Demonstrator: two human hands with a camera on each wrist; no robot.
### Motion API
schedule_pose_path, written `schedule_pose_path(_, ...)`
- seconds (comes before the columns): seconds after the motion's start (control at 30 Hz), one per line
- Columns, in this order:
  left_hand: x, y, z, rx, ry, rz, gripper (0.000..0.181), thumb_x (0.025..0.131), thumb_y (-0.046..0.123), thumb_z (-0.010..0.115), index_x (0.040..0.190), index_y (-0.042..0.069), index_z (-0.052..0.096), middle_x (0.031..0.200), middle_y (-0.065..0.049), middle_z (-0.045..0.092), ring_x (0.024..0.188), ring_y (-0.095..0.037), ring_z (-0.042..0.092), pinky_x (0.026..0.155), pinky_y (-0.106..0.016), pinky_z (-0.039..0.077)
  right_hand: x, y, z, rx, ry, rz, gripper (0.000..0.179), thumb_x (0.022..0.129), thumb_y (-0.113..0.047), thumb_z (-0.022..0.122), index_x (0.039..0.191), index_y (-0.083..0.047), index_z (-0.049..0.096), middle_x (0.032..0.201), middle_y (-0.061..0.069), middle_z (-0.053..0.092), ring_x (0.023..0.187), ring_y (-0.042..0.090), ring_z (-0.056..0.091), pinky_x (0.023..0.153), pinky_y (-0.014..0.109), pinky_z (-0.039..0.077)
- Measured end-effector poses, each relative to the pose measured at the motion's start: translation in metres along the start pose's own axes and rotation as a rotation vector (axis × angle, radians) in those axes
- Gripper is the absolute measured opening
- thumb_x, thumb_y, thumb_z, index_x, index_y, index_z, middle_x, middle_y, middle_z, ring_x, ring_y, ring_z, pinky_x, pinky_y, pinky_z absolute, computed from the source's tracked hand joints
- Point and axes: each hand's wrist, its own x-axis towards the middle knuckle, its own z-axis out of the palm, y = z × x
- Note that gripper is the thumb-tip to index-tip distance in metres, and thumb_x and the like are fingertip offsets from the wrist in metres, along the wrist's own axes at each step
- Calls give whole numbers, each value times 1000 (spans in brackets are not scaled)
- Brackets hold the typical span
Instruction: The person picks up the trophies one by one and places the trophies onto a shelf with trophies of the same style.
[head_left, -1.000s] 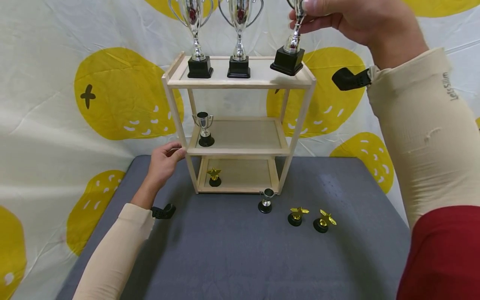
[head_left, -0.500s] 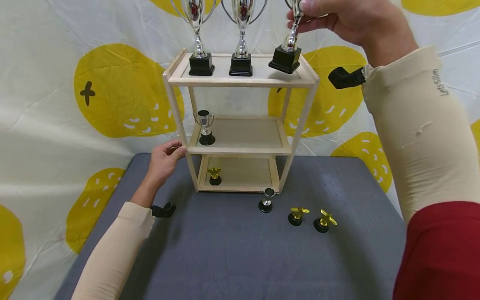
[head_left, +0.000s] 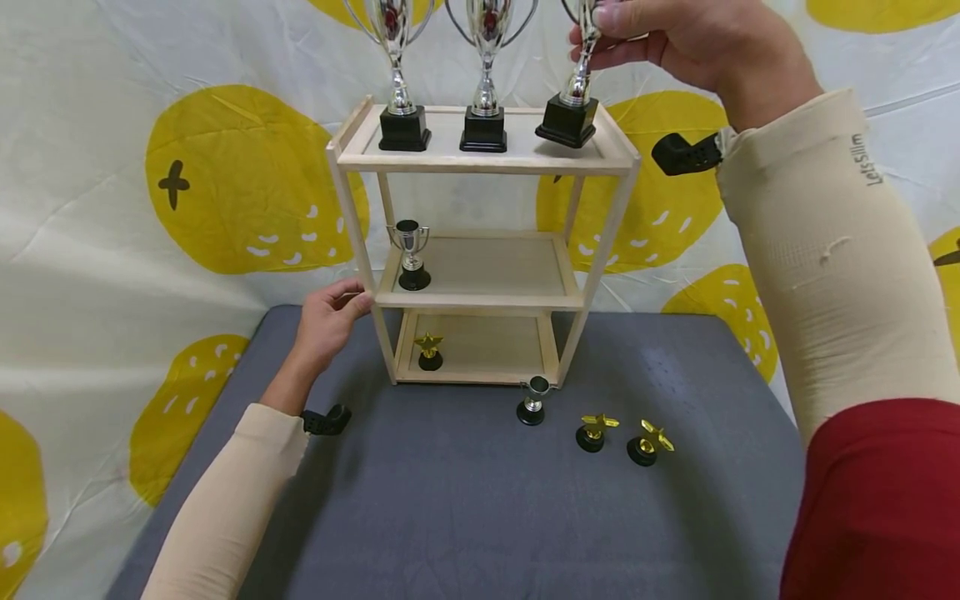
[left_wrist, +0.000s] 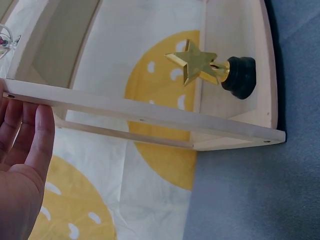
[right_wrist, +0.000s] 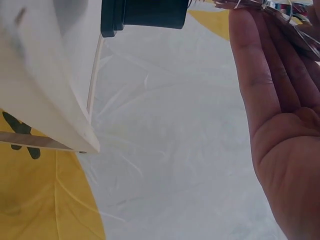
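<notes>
My right hand (head_left: 697, 50) pinches the stem of a large silver trophy (head_left: 576, 87) above the right end of the rack's top shelf. The trophy leans, and its black base (right_wrist: 150, 12) is close over the board; contact cannot be told. Its top lies outside the head view. Two matching trophies, the left one (head_left: 399, 83) and the middle one (head_left: 486, 83), stand upright on that shelf. My left hand (head_left: 326, 325) touches the left post of the wooden rack (head_left: 480, 302) with its fingertips. In the left wrist view, the fingers (left_wrist: 42, 132) reach the post fairly straight.
A small silver cup (head_left: 410, 250) stands on the middle shelf's left. A gold star trophy (head_left: 430, 352) is on the bottom shelf's left. Before the rack, on the grey table (head_left: 450, 500), stand another small cup (head_left: 533, 400) and two star trophies, left (head_left: 592, 432) and right (head_left: 648, 442).
My right hand and the trophy have shifted slightly left over the top shelf, the trophy still tilted. The left hand stays at the post. The head view has shifted a little.
</notes>
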Motion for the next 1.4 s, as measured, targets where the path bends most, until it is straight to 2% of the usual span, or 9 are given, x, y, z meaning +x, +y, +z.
schedule_pose_path(0.63,-4,2,-1,23,-4,-17,34,105,16,64,129,-7,65,134,-20,61,102,6,65,90,-11,57,2,6,-3,-6,7,22,8,94,9,67,101,8,68,93,13,68,81,27,75,79,28,65)
schedule_pose_path(0.9,-4,1,2,12,-4,9,34,104,15,64,129,-9,65,132,-21,62,100,7,65,88,-9,57,2,7,-5,-38,24,55,13,92,2,72,104,7,70,95,13,70,82,25,78,79,27,64)
schedule_pose_path(1.4,-5,1,3,14,0,23,33,104,14,65,127,-10,65,129,-22,63,99,8,65,87,-8,57,2,11,-3,-56,59,103,18,91,0,74,108,4,71,100,11,74,83,24,78,79,26,64)
